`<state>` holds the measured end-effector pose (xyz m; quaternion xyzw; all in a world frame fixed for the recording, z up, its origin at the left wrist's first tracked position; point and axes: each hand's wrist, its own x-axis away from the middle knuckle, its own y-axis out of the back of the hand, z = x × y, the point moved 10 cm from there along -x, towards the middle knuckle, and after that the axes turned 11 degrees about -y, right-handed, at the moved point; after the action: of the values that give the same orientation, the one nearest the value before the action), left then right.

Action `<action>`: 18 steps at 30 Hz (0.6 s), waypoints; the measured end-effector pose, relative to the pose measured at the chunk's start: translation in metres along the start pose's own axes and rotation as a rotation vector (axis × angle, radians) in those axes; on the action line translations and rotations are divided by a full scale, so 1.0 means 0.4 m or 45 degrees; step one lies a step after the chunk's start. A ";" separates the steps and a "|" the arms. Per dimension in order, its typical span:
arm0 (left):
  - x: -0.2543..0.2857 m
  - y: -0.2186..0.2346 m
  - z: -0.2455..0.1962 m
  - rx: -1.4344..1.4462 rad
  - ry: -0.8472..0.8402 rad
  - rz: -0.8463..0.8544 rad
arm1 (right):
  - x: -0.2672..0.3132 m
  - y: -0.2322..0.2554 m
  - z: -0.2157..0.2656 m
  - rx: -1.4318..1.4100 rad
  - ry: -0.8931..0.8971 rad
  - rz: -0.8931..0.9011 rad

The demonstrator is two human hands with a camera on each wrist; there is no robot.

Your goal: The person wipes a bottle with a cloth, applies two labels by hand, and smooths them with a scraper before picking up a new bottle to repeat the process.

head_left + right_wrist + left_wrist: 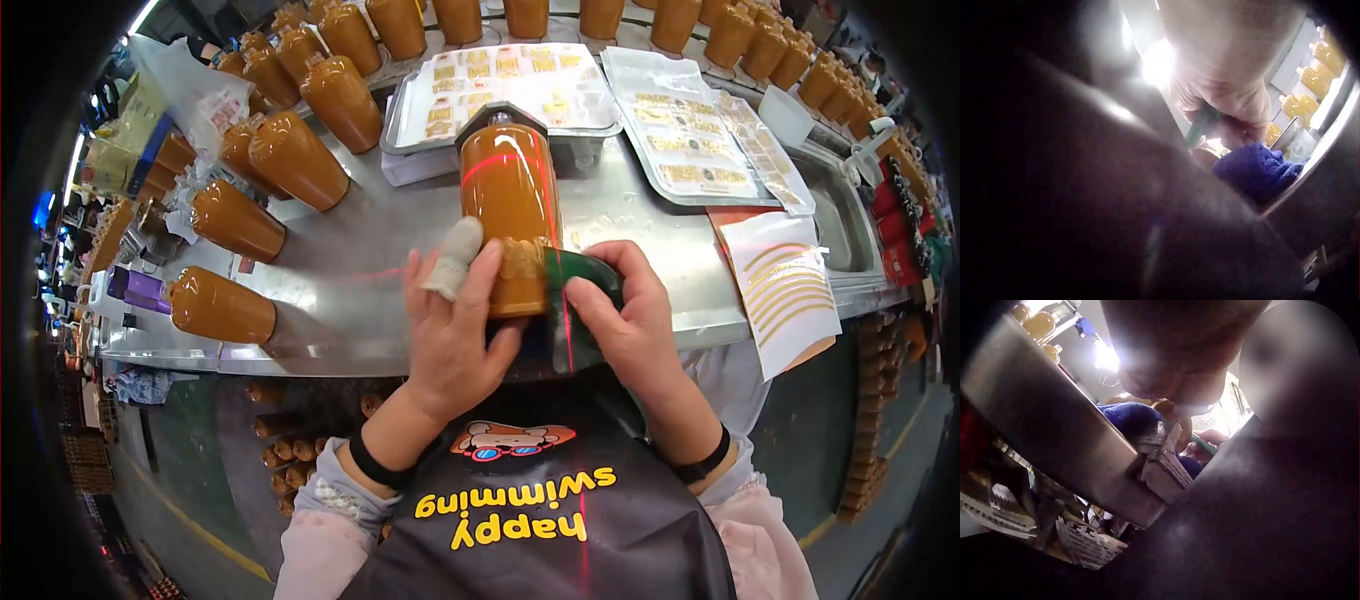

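A glossy brown bottle [508,190] lies in front of me, its neck end away from me at a dark angular bracket [500,112]. A textured golden decal [520,260] sits on it near the base. My left hand [452,325] rests along the bottle's left side, fingers extended, with a pale finger cot [455,258] on one finger and the thumb by the base. On the other side my right hand [632,315] pinches a dark green flat scraper [582,275] between thumb and fingers, its edge against the decal. Blue cloth [1254,172] shows below in the right wrist view.
Trays with decal sheets [500,75] [685,135] stand behind and to the right. A white card with curved gold strips [785,290] overhangs the bench edge. Several brown bottles [222,305] stand at left, more along the back. A metal sink [835,210] lies far right.
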<state>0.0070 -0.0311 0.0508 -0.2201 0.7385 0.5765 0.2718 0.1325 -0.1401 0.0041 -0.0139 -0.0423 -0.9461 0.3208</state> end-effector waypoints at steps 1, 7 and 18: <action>-0.018 -0.008 -0.006 -0.042 -0.009 0.037 | -0.002 -0.014 0.012 0.004 0.022 0.010; 0.059 -0.049 0.072 0.254 0.086 -0.037 | -0.003 -0.025 0.019 0.030 -0.019 0.061; 0.044 -0.047 0.074 0.282 0.125 -0.015 | -0.009 -0.018 -0.005 -0.004 -0.085 0.075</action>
<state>0.0100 -0.0072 0.0202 -0.2209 0.8088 0.4782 0.2615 0.1310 -0.1323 0.0012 -0.0472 -0.0511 -0.9354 0.3468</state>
